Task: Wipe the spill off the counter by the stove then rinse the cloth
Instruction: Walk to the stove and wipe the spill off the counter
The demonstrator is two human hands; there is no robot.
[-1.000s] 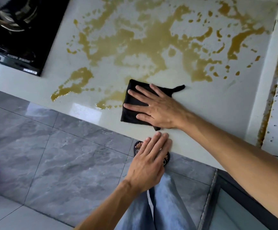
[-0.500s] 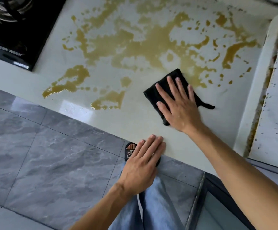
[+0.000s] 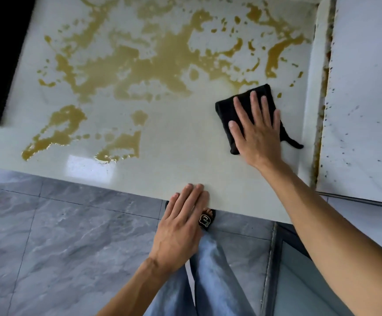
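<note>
The right hand is lying flat on a black cloth, fingers straight and slightly fanned, pressing it down onto the pale counter rather than curling round it. The cloth is folded into a thick, roughly square pad, matte and dark all over, with one narrow tail of fabric trailing out from under the heel of the hand toward the right; its far corner is sitting at the near right fringe of the spill. That spill is spreading as a broad yellow-brown film over most of the far half of the counter, thick and opaque in its middle, breaking into ragged lobes, thin streaks and scattered droplets toward the edges, with separate puddles lying closer to the front edge on the left. The strip of counter between the cloth and the front edge is showing bare and glossy, catching a bright reflection. The left hand is resting with its fingers straight and close together, fingertips touching the counter's front edge, holding nothing. The black stove is occupying the far left corner, just beside the spill. To the right, a white speckled wall is rising beside the counter, with brownish staining along the joint. Below, grey marbled floor tiles, blue jeans and a black sandal are showing.
</note>
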